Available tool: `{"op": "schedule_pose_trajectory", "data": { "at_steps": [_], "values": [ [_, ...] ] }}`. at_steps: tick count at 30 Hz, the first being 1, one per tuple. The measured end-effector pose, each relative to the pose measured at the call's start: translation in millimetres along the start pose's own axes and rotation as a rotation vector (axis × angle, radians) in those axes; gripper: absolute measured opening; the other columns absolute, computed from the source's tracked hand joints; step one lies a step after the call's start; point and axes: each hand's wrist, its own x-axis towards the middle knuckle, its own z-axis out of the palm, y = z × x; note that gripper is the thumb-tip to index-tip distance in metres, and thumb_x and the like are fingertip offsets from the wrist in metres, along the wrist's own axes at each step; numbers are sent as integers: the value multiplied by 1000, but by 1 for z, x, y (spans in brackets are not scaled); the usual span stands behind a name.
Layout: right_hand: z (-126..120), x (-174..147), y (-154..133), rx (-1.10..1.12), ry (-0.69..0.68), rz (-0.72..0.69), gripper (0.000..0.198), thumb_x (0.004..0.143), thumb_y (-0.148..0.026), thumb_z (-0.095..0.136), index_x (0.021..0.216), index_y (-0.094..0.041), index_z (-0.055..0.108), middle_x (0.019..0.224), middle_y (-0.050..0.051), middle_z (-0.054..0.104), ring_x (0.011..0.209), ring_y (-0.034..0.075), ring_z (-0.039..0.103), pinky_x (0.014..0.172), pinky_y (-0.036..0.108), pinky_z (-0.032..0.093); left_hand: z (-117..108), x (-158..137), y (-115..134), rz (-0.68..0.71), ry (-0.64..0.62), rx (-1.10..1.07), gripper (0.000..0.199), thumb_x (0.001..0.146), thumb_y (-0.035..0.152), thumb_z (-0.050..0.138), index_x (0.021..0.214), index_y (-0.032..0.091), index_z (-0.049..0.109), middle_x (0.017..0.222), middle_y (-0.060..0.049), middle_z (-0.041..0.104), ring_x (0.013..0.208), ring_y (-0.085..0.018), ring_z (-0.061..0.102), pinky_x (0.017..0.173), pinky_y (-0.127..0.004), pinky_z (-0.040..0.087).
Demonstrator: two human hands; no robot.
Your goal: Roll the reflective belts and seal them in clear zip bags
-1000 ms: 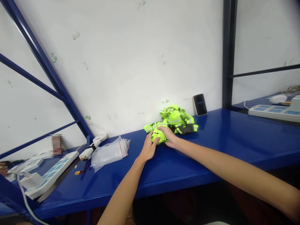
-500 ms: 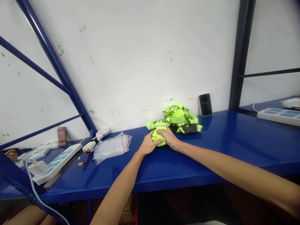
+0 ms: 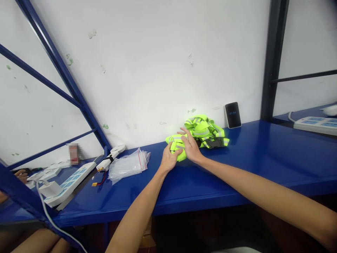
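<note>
A folded bundle of neon yellow-green reflective strap, with grey stripes, lies on the blue tabletop between my hands. My left hand is closed on its near left side, thumb across the front. At its right side is my right hand, fingers stretched out and apart, touching the strap with the thumb side. Just behind and to the right sits a loose heap of the same reflective strap. A black plastic buckle shows at the front of that heap. Part of the bundle is hidden by my fingers.
Clear plastic zip bags lie left on the blue table, beside a small white fan and a wired connector. A clock display stands against the wall. Power strips flank both sides; another person's hand is far left.
My right hand has loosened from the bundle, its fingers now extended upward. My left hand still holds the strap. The view has shifted slightly.
</note>
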Motion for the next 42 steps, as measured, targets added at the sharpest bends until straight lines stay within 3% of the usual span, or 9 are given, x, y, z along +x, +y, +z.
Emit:
{"op": "schedule_pose_trajectory", "data": {
  "at_steps": [4,9,11,15,21,24,29,33,42],
  "values": [
    [-4,1,0,82,26,12,54,86,-33,46,139,-29,38,128,9,54,123,23,48,103,42,37,-1,-2,2,42,-58,-73,45,79,39,62,114,12,60,106,-8,68,86,-20,63,76,-28,49],
    [-5,9,8,168,116,178,36,76,-29,51,110,-24,61,110,7,62,112,26,55,98,42,42,2,-2,1,89,39,-3,42,80,43,62,108,12,60,101,-8,68,85,-19,62,75,-27,48],
    [-5,8,14,96,163,225,25,78,-33,50,92,-21,65,104,8,64,108,27,56,100,44,40,3,-3,0,119,75,73,40,80,44,61,106,13,60,98,-7,68,84,-19,62,76,-27,47],
    [-8,5,24,-229,295,335,38,87,-48,40,83,-18,63,103,13,63,110,32,54,100,48,37,3,-7,1,152,117,288,44,81,48,61,112,17,57,96,-5,69,82,-19,63,76,-29,47],
    [-11,1,20,-489,94,48,44,96,-39,25,102,-17,62,107,14,66,103,29,60,93,41,41,2,-11,1,174,144,629,50,84,52,55,121,20,50,95,-7,69,84,-24,66,76,-33,47],
    [-4,-4,12,-515,74,64,44,97,-39,25,98,-18,63,101,14,68,99,28,62,91,40,42,-3,-11,-1,221,161,717,48,86,50,52,123,20,47,101,-9,69,91,-26,65,78,-34,48],
    [6,-11,-3,-104,-83,331,39,90,-53,46,110,-24,60,113,6,67,109,24,59,96,37,42,-3,-12,-4,268,177,791,46,87,40,53,126,19,45,114,-12,65,103,-26,63,84,-36,48],
    [5,-9,-15,285,-129,530,32,81,-47,63,103,-23,62,111,4,68,106,20,60,93,32,45,5,-14,-2,258,218,788,46,84,37,57,125,19,46,114,-12,64,103,-27,63,85,-37,49],
    [0,-7,-23,660,-160,529,26,63,-30,81,81,-19,67,80,1,70,75,15,63,71,25,50,10,-20,15,252,245,381,39,74,34,67,108,19,54,97,-4,66,86,-18,63,78,-29,48]
  ]
}}
